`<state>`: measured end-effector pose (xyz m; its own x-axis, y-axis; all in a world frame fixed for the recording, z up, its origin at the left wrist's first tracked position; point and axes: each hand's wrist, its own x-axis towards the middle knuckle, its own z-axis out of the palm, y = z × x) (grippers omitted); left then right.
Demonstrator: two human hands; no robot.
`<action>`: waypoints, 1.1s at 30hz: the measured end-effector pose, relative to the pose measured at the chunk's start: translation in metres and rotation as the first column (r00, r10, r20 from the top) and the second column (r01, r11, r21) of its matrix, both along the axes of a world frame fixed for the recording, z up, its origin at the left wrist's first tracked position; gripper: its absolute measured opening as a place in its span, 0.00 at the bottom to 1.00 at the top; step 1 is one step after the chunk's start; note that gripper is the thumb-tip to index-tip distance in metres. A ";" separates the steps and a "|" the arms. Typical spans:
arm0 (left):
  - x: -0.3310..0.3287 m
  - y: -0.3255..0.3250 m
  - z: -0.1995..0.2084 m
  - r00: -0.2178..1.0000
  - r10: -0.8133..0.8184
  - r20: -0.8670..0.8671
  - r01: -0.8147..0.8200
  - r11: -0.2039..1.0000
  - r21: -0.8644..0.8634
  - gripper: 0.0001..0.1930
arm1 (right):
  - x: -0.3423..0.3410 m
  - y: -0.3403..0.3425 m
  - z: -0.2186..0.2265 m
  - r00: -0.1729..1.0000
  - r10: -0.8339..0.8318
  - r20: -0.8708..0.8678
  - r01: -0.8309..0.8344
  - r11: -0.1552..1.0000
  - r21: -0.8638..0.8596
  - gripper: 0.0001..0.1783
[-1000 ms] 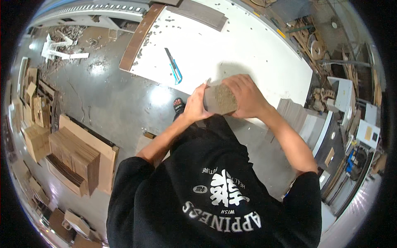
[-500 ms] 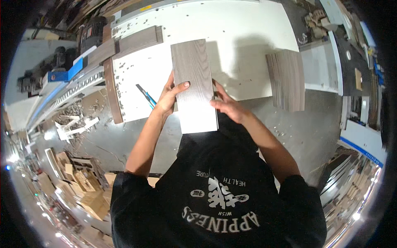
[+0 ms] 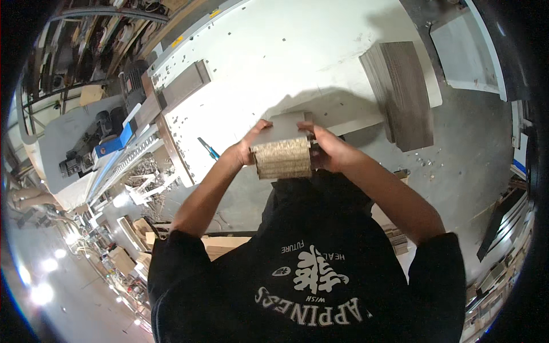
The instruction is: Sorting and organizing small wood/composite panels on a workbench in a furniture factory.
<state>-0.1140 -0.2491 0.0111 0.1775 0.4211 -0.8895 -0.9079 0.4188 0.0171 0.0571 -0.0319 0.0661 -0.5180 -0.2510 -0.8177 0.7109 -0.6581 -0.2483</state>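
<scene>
Between my two hands is a stack of boards, its layered, pale chipboard-like ends turned toward me and its smooth greyish top face tilting away. My left hand grips the left side, thumb near the top edge. On the opposite side, my right hand is wrapped around the boards, with part of its fingers hidden. The stack is held up over the near edge of a white table. A blue and black utility knife lies on the table beyond my left forearm.
At the table's right stands a tall stack of grey-brown wood-grain boards. Similar boards lie at the left edge, beside machinery with a blue part. Dark chips dot the tabletop. White scraps litter the floor at left.
The boards have tipped, so their ends face me instead of the broad wood-grain face. Both hands still hold them. The view has shifted, bringing the right-hand stack closer.
</scene>
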 end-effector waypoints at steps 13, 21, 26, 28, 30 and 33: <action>0.027 -0.004 -0.030 0.818 0.322 -0.478 -0.289 0.947 0.143 0.50 | -0.020 -0.034 -0.141 0.905 -0.270 -0.328 0.316 0.944 0.095 0.28; 0.060 0.036 -0.056 0.606 0.550 -0.575 -0.257 0.819 0.513 0.41 | -0.040 -0.016 -0.093 0.815 -0.554 -0.173 0.529 0.832 -0.168 0.32; 0.048 0.025 -0.044 0.645 0.581 -0.497 -0.231 0.768 0.598 0.39 | -0.059 -0.023 -0.073 0.811 -0.551 -0.199 0.552 0.832 -0.052 0.28; 0.037 0.012 -0.074 0.635 0.616 -0.467 -0.266 0.742 0.616 0.39 | -0.080 -0.031 -0.060 0.825 -0.521 -0.218 0.539 0.842 0.023 0.29; 0.032 0.006 -0.105 0.635 0.539 -0.553 -0.188 0.802 0.567 0.40 | -0.087 -0.031 -0.049 0.831 -0.496 -0.252 0.536 0.835 0.124 0.28; 0.036 0.033 -0.097 0.673 0.470 -0.571 -0.204 0.860 0.467 0.42 | -0.066 0.001 -0.116 0.745 -0.592 -0.308 0.598 0.797 -0.087 0.26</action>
<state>-0.0779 -0.2159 -0.0860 -0.5992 0.6215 -0.5047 -0.6843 -0.0703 0.7258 -0.0084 -0.0309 -0.0499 -0.7784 0.2043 -0.5936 0.0623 -0.9158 -0.3968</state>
